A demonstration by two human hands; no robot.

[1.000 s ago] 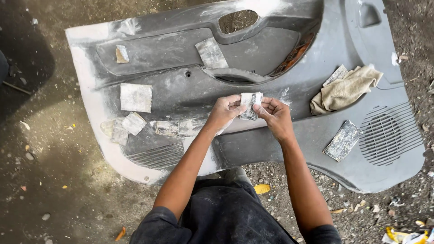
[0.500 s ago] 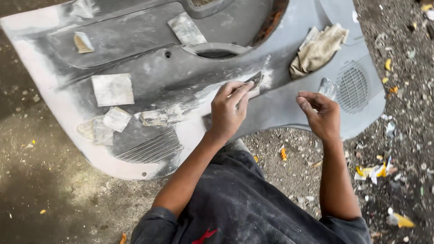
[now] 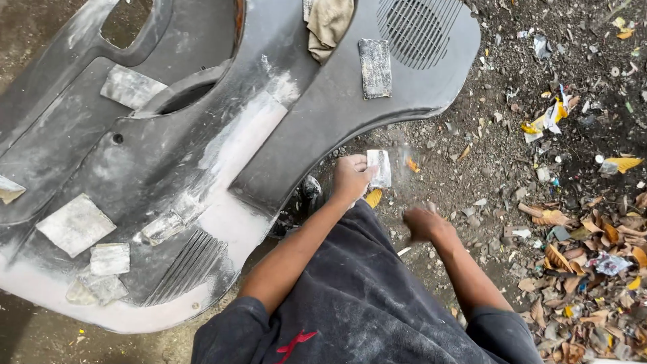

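- Since half a second ago the left hand (image 3: 350, 178) has come off the door panel (image 3: 202, 155) and now holds the piece of sandpaper (image 3: 379, 168) out over the gravel ground (image 3: 499, 155), just past the panel's lower edge; the right hand (image 3: 424, 224) has dropped lower and blurs as if mid-shake
- The sandpaper is a small pale rectangle, dusty white, pinched upright between the left thumb and curled fingers, which are closed on its left edge
- It looks light, thin and bendy, with a gritty face that should not slip; holding it by an edge or folded over the fingertips seems the natural way
- The right hand's fingers are blurred; I cannot tell how far they are open, and nothing shows in them
- A faint puff of dust hangs between the two hands
- The grey door panel lies flat to the left, with a broad pale sanded streak across its middle
- More used sandpaper sheets (image 3: 75, 224) lie on the panel at lower left, and a darker sanding block (image 3: 375, 67) sits near the speaker grille (image 3: 421, 30)
- A tan rag (image 3: 330, 23) lies bunched at the panel's top edge
- Dry leaves and litter (image 3: 579, 249) are scattered over the ground to the right
- The person's dark shorts (image 3: 364, 296) fill the bottom of the view
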